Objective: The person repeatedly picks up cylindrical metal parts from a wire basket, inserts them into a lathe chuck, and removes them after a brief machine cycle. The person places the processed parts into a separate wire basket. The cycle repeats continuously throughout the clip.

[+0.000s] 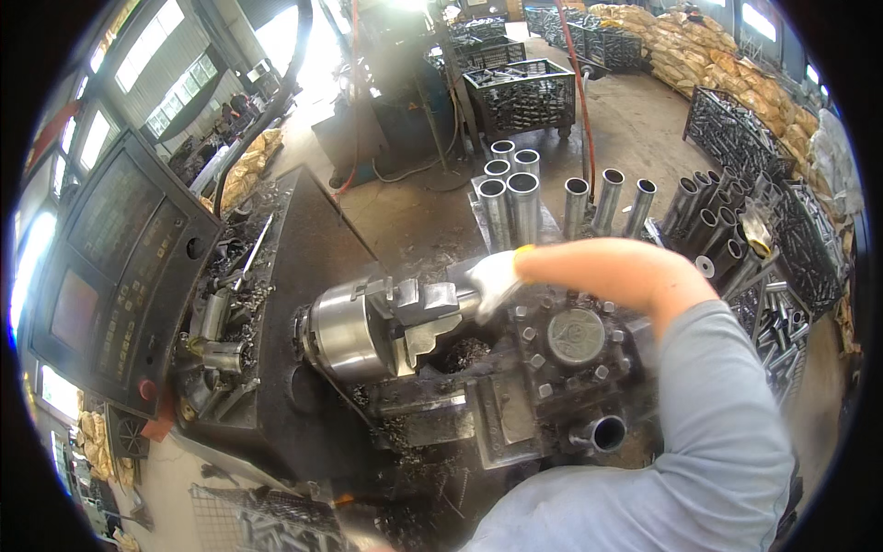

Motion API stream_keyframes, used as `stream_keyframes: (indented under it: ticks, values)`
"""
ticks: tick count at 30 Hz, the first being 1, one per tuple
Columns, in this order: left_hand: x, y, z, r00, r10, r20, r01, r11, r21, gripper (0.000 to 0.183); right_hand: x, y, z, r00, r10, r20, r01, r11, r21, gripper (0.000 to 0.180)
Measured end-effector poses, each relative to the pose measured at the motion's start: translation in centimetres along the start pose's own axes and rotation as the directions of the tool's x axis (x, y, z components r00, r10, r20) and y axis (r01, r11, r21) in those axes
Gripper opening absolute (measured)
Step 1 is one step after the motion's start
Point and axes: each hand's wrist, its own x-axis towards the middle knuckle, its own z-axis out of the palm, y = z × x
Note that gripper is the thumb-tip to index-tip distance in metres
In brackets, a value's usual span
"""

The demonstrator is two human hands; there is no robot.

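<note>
My right hand [495,279], in a white glove with a yellow cuff, reaches across the lathe. Its fingers are around the outer end of a shiny metal tube [468,301], whose other end sits between the stepped jaws [429,338] of the lathe chuck [352,331]. Close to my wrist is the square tool post [575,336] with several clamping bolts. Only a blurred bit of my left hand [364,537] shows at the bottom edge; its fingers cannot be made out. Another metal tube [599,434] lies in front of the tool post, its open end showing.
Several metal tubes [523,207] stand upright behind the lathe, with more tubes [714,224] to the right. A control panel [117,276] with a red button rises at left. Metal chips [469,353] lie under the chuck. Wire cages [521,96] of parts stand on the floor beyond.
</note>
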Motion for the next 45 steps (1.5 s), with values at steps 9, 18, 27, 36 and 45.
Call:
stream_keyframes:
  ticks: [9,18,27,36,45]
  values:
    - [-0.8,2.7,1.3,0.993,0.05,0.109,-0.052,0.999,0.007,0.042,0.9,-2.7,-0.4,0.998,0.018,-0.057,0.0,0.955,0.296,0.055]
    - [-8.8,9.5,6.7,0.821,0.571,-0.031,-0.264,0.427,0.865,0.063,-21.9,-7.0,2.3,0.479,0.246,-0.843,0.121,0.933,0.34,0.058]
    - [-5.0,37.8,26.7,0.272,0.784,0.558,-0.596,-0.318,0.737,0.072,-33.7,-10.9,18.0,0.035,0.741,-0.671,0.184,0.655,0.733,0.037]
    - [-11.4,34.3,27.4,0.062,0.841,0.537,-0.809,-0.273,0.521,0.059,-38.4,-15.4,22.4,0.095,0.764,-0.638,0.149,0.623,0.768,0.035]
    - [-24.9,-5.0,2.7,0.811,-0.014,0.585,-0.525,0.424,0.738,0.036,-33.2,-9.5,26.7,0.486,0.574,-0.658,0.214,0.652,0.727,0.07]
